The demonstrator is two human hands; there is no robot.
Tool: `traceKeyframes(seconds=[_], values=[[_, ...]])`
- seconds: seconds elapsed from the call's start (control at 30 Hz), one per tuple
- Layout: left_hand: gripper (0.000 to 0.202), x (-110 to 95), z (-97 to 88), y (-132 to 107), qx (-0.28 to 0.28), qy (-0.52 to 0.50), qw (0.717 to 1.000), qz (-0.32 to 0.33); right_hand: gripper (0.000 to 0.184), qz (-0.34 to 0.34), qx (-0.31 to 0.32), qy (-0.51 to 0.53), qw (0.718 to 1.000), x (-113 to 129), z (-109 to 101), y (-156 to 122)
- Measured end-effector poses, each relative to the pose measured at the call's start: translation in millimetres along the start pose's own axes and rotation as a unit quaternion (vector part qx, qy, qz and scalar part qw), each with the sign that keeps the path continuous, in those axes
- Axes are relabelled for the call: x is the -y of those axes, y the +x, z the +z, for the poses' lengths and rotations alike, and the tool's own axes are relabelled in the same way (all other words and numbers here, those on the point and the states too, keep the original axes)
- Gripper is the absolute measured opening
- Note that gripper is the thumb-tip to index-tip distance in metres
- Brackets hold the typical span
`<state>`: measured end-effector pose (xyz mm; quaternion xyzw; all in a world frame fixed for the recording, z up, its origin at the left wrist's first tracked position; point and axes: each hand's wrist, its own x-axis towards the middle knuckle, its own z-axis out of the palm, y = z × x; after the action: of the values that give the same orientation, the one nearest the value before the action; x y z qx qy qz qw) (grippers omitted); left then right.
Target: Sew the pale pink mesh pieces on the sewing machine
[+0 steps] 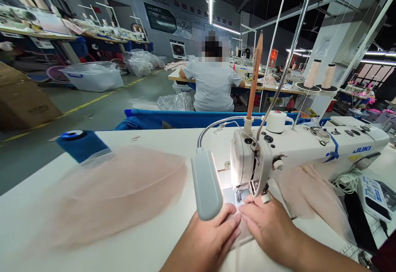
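At the front of a white JUKI sewing machine (321,148), both hands are close together just before the presser foot (243,193). My left hand (213,232) has its fingers bent and pressed together on a narrow strip of sheer pale fabric (237,253). Opposite it, my right hand (269,224) pinches the same strip, its fingertips near the foot and needle area. Between the palms the strip trails toward me. The fabric under the fingers is mostly hidden. A grey lamp head (207,185) on a bendable neck hangs over my left hand.
Sheer pink fabric (123,193) lies across the table's left side; more pink fabric (312,202) sits under the machine arm. A blue thread cone (82,144) lies at the far left. A pencil (255,74) stands on the machine head. A co-worker (213,78) sits ahead, back turned.
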<state>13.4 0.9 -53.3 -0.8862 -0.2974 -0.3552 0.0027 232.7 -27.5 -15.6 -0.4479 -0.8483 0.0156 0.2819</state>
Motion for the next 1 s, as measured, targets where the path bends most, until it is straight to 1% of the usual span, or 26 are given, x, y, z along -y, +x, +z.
traceKeyframes(seconds=[0.17,0.27,0.37,0.47,0.53,0.67,0.73,0.77,0.8,0.83,0.87,0.9,0.93,0.97,1.0], values=[[0.028,1.4,5.5,-9.3,0.006,0.039,0.999,-0.010,0.024,0.010,-0.032,-0.013,0.999,-2.7,0.6,2.3],[0.027,1.1,6.9,-8.8,0.000,0.057,0.998,-0.015,0.025,0.009,-0.040,-0.027,0.999,-4.5,1.1,4.6],[0.027,0.7,0.3,-0.6,0.004,0.063,0.998,-0.006,0.026,0.011,-0.055,-0.026,0.998,-5.4,0.6,7.3],[0.025,0.1,-7.7,7.9,0.029,0.056,0.998,0.010,0.026,0.012,-0.067,-0.012,0.998,-5.8,-0.4,9.4],[0.025,0.0,-7.0,9.1,0.026,0.052,0.998,0.003,0.028,0.014,-0.061,-0.008,0.998,-6.1,-0.6,10.2],[0.027,1.0,4.0,2.1,0.000,0.041,0.999,-0.030,0.029,0.023,-0.035,-0.006,0.999,-6.8,-0.8,10.9],[0.029,1.3,2.5,-2.2,0.011,0.036,0.999,-0.034,0.028,0.024,-0.025,-0.015,0.999,-6.8,-3.7,9.8],[0.029,1.2,-1.9,-4.1,0.026,0.030,0.998,-0.038,0.026,0.025,-0.020,-0.021,0.999,-6.6,-6.9,8.5],[0.032,1.1,-8.6,-5.9,0.045,0.021,0.998,-0.039,0.021,0.023,-0.011,-0.024,0.999,-6.1,-11.3,6.6],[0.042,0.9,-16.8,-7.5,0.068,0.010,0.997,-0.037,0.015,0.018,0.002,-0.018,1.000,-5.3,-16.9,4.3],[0.059,0.6,-25.5,-9.1,0.094,-0.004,0.995,-0.031,0.009,0.006,0.023,-0.003,1.000,-4.3,-23.1,1.6],[0.080,0.3,-33.8,-10.2,0.116,-0.017,0.993,-0.019,0.014,-0.012,0.047,0.019,0.999,-3.2,-29.6,-1.3],[0.096,0.0,-40.6,-10.6,0.133,-0.027,0.991,-0.009,0.025,-0.032,0.074,0.040,0.996,-2.0,-35.6,-3.9],[0.100,-0.5,-45.2,-10.1,0.143,-0.036,0.989,-0.002,0.034,-0.048,0.096,0.053,0.993,-1.2,-40.4,-6.2],[0.088,-1.3,-47.3,-8.2,0.144,-0.045,0.989,-0.003,0.035,-0.058,0.116,0.060,0.990,-0.7,-43.8,-7.8]])
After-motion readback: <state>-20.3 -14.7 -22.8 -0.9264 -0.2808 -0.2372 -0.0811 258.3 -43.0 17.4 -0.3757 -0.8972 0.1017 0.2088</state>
